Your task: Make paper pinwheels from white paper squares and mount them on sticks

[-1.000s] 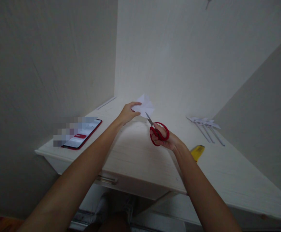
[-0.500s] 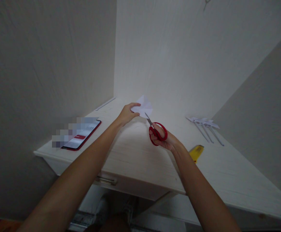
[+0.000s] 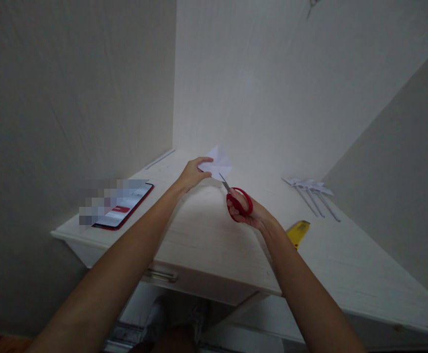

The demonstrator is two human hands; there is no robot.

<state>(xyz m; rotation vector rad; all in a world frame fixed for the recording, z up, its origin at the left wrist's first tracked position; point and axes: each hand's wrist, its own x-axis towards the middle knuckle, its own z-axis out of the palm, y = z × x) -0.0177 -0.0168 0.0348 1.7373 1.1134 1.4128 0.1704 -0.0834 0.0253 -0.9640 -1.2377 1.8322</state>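
Note:
My left hand pinches a small folded piece of white paper and holds it up above the white desk. My right hand has its fingers through the handles of red scissors. The blades point up and left, and their tips meet the paper's lower edge. Both forearms reach in from the bottom of the view.
A phone in a red case lies on the desk's left end with its screen lit. Several white paper pinwheels on sticks lie at the back right. A yellow object rests behind my right wrist. Walls close the desk in on three sides.
The scissor handles have drawn a little closer together and the blades have crept slightly up and left into the paper. My left hand has barely moved.

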